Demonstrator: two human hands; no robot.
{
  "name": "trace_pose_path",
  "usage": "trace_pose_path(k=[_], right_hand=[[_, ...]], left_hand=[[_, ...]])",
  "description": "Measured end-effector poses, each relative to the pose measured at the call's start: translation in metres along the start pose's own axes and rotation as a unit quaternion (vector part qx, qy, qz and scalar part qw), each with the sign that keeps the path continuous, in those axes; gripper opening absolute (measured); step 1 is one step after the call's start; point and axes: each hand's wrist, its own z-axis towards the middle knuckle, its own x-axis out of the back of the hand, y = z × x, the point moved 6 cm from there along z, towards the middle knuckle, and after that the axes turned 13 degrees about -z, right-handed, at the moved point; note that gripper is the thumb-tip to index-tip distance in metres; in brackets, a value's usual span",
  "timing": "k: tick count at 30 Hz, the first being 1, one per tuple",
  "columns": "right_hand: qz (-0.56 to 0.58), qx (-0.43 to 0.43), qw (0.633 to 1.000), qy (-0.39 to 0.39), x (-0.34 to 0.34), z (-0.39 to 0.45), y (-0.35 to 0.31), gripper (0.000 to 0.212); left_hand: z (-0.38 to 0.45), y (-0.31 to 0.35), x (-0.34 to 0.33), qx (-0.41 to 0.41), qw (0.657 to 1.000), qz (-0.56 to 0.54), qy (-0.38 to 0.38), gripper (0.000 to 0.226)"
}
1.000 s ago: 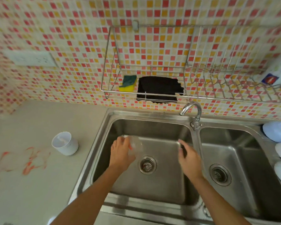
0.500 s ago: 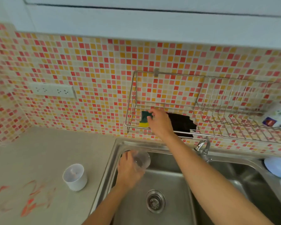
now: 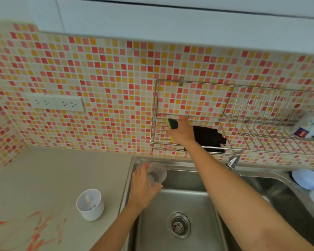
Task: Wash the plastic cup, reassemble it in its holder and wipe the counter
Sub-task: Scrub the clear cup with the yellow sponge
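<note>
Fetching the sponge, washing step just starting
Right hand (image 3: 182,132) pinches the green-and-yellow sponge (image 3: 172,123) at the wire rack (image 3: 170,142); left hand (image 3: 143,183) grips the clear plastic cup (image 3: 157,173) over the steel sink (image 3: 198,211), below; next, sponge to cup

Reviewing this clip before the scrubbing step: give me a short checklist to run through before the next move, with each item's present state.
1. Sponge in the right hand: ok, gripped at the wire rack.
2. Clear plastic cup held by the left hand: ok, over the sink's back left corner.
3. Water running from the faucet: cannot tell, no stream visible.
4. White holder out of the way: ok, upright on the counter.
5. Counter wiped: not ok, orange smears remain.
</note>
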Motion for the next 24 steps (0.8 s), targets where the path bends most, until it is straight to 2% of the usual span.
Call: trace_pose_path(k=[3,5,9,11,17,24], right_hand=[[0.157,0.035,0.986,0.034,0.022,-0.025,-0.008,0.055],[0.219,0.054,0.973,0.043,0.033,-0.049,-0.006,0.045],[0.291,0.06,0.955,0.017,0.032,-0.096,0.022,0.046],[0.288,0.048,0.956,-0.004,0.024,-0.115,0.038,0.037],[0.237,-0.033,0.968,-0.076,-0.017,-0.146,0.096,0.035],[0.18,-0.051,0.98,-0.062,-0.023,-0.171,0.132,0.037]], left_hand=[[0.001,0.006,0.001,-0.014,1.0,0.005,-0.019,0.083],[0.002,0.008,0.002,-0.027,0.999,0.013,-0.031,0.082],[-0.003,0.013,0.001,-0.033,0.998,0.026,-0.054,0.083],[-0.007,0.014,-0.003,-0.036,0.997,0.038,-0.065,0.082],[-0.015,0.018,-0.019,-0.041,0.995,0.039,-0.083,0.078],[-0.026,0.027,-0.043,-0.058,0.994,0.025,-0.093,0.08]])
